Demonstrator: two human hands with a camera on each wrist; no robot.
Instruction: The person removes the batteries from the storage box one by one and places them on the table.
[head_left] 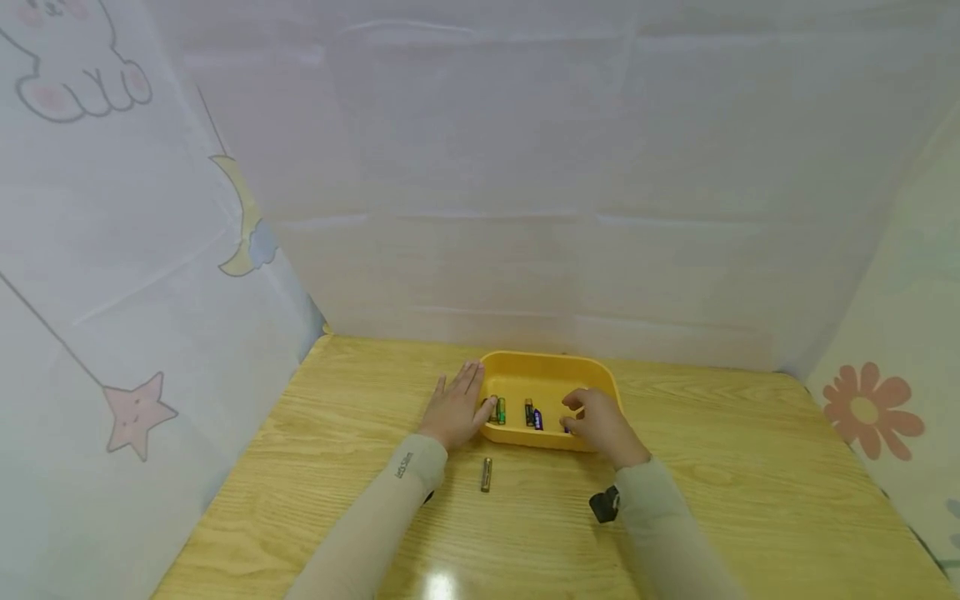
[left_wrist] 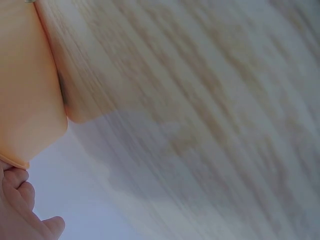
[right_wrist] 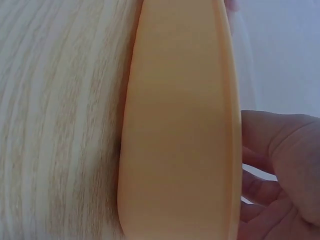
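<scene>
A yellow plastic bin (head_left: 551,437) stands on the wooden table with several small batteries in it. My left hand (head_left: 453,412) lies along its left side, fingers fairly straight and thumb reaching over the rim. Near that thumb are a green battery (head_left: 502,411) and another partly hidden one. A dark battery (head_left: 528,412) and a purple battery (head_left: 537,419) lean close together mid-bin. My right hand (head_left: 600,421) reaches over the front right rim, thumb and index finger apart. Just under its thumb shows a bit of another purple battery (head_left: 567,430). The bin wall hides the fingertips in the right wrist view.
A single gold battery (head_left: 486,474) lies on the wooden table (head_left: 360,417) in front of the bin. Pale printed curtains (head_left: 480,267) hang behind and at both sides. A black wrist camera (head_left: 604,505) sits under the right sleeve.
</scene>
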